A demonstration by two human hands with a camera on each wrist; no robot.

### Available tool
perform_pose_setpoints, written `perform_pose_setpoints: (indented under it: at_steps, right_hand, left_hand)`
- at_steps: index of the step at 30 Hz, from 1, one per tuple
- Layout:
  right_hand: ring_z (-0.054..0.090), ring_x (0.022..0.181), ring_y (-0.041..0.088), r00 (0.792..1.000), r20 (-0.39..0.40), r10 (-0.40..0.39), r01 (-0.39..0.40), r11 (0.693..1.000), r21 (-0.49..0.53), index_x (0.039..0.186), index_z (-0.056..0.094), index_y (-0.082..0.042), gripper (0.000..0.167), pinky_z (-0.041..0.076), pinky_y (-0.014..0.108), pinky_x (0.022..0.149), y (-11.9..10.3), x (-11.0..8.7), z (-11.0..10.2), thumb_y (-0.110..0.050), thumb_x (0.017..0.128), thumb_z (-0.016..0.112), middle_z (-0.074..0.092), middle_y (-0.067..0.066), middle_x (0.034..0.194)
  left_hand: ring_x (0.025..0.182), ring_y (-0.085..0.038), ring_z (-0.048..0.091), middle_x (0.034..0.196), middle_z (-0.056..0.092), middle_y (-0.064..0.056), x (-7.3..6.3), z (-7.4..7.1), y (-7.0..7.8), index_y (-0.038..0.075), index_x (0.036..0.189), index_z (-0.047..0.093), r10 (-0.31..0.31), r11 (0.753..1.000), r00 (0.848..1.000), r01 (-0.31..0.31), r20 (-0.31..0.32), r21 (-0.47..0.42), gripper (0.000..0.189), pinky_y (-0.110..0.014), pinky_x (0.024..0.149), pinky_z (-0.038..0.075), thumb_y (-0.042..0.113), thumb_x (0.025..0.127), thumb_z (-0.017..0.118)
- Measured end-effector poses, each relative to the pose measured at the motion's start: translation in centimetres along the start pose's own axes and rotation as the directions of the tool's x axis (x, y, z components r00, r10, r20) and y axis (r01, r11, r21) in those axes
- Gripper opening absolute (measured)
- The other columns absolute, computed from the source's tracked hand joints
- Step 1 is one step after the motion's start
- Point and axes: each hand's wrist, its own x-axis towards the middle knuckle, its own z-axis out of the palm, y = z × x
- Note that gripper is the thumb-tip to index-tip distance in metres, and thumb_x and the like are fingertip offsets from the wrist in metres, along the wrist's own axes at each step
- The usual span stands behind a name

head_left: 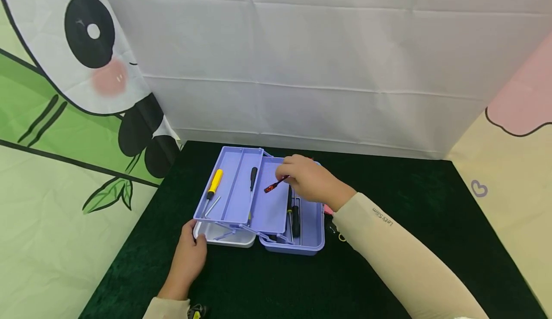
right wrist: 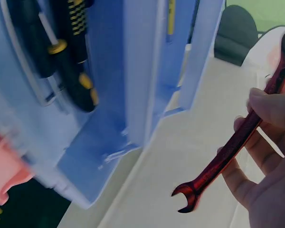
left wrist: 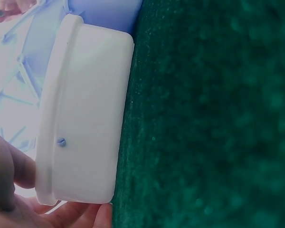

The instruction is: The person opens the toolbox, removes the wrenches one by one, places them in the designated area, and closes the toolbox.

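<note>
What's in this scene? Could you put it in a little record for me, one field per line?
Left hand: grips the edge of the white lid
Right hand: holds a red wrench above the trays
Toolbox: lavender, open, trays spread
Left tray: yellow-handled screwdriver, black-handled screwdriver, small bent rod
Box bottom: dark-handled tools
Right of box: pink item, partly hidden
Table surface: dark green cloth

You're somewhere sheeted off, what kind of room unclear. Creased cartoon-print sheets [head_left: 276,65] enclose your green-covered surface [head_left: 267,280]
</note>
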Motion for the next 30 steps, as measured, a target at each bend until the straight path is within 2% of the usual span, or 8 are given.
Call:
perform_pose_setpoints:
  at_steps: [4,8,12,15,20,26,30]
  right_hand:
    - [0.056,0.098,0.014,0.999,-0.023,0.039,-0.039,0.999,0.004,0.108,0.072,-0.021,0.018,0.053,0.032,0.091,1.3,-1.5,0.0,-0.005,0.1,0.066,0.065,-0.005,0.105]
    - [0.057,0.098,0.015,0.995,-0.037,0.092,-0.092,0.996,0.008,0.11,0.074,-0.019,0.018,0.055,0.034,0.091,2.4,-3.1,0.2,-0.006,0.1,0.067,0.066,-0.003,0.106]
    - [0.058,0.095,0.015,0.986,-0.051,0.16,-0.158,0.987,0.038,0.11,0.074,-0.016,0.016,0.056,0.036,0.092,3.5,-4.9,0.6,-0.006,0.099,0.069,0.067,-0.003,0.106]
    - [0.058,0.089,0.015,0.974,-0.051,0.221,-0.215,0.972,0.089,0.11,0.073,-0.014,0.014,0.056,0.036,0.087,4.1,-6.2,0.9,-0.007,0.098,0.069,0.067,-0.003,0.104]
    - [0.058,0.087,0.017,0.947,-0.029,0.32,-0.308,0.93,0.201,0.112,0.072,-0.015,0.014,0.057,0.037,0.081,5.1,-8.5,1.6,-0.008,0.099,0.069,0.065,-0.003,0.102]
    - [0.061,0.095,0.02,0.905,-0.07,0.42,-0.388,0.881,0.271,0.116,0.07,-0.014,0.016,0.058,0.046,0.088,6.8,-11.3,2.0,-0.01,0.1,0.068,0.067,0.0,0.108]
    - [0.062,0.099,0.023,0.867,-0.101,0.487,-0.44,0.846,0.302,0.116,0.068,-0.014,0.016,0.056,0.05,0.09,8.0,-13.0,1.8,-0.01,0.101,0.067,0.068,0.003,0.109]
  left_hand:
    - [0.134,-0.041,0.039,0.164,0.019,-0.03,-0.1,0.0,0.1,-0.003,0.161,0.011,-0.005,1.0,1.0,0.005,-0.005,0.004,0.059,-0.064,0.113,0.032,0.015,0.108,0.032]
    - [0.139,-0.042,0.036,0.164,0.018,-0.03,-0.1,0.1,0.1,-0.003,0.161,0.011,-0.007,1.0,1.0,0.007,-0.003,0.012,0.06,-0.065,0.116,0.027,0.015,0.108,0.032]
    - [0.141,-0.043,0.034,0.164,0.017,-0.03,-0.1,0.1,0.2,-0.004,0.161,0.01,-0.004,1.0,1.0,0.004,-0.005,0.016,0.06,-0.066,0.116,0.026,0.015,0.108,0.032]
    - [0.14,-0.042,0.035,0.164,0.017,-0.03,-0.1,0.1,0.2,-0.003,0.161,0.01,-0.005,1.0,1.0,0.005,-0.007,0.015,0.06,-0.066,0.116,0.026,0.014,0.108,0.032]
    - [0.134,-0.041,0.038,0.164,0.018,-0.03,0.0,0.0,0.1,-0.004,0.161,0.01,-0.002,1.0,1.0,0.002,-0.004,0.017,0.059,-0.065,0.114,0.03,0.015,0.108,0.032]
    - [0.128,-0.041,0.043,0.162,0.022,-0.029,0.0,0.1,-0.1,-0.002,0.161,0.01,0.012,1.0,1.0,-0.012,0.002,0.005,0.059,-0.062,0.108,0.039,0.016,0.109,0.032]
    - [0.128,-0.041,0.043,0.162,0.021,-0.029,0.0,0.2,-0.2,-0.002,0.161,0.011,0.013,1.0,1.0,-0.013,-0.004,0.004,0.059,-0.062,0.108,0.038,0.016,0.109,0.032]
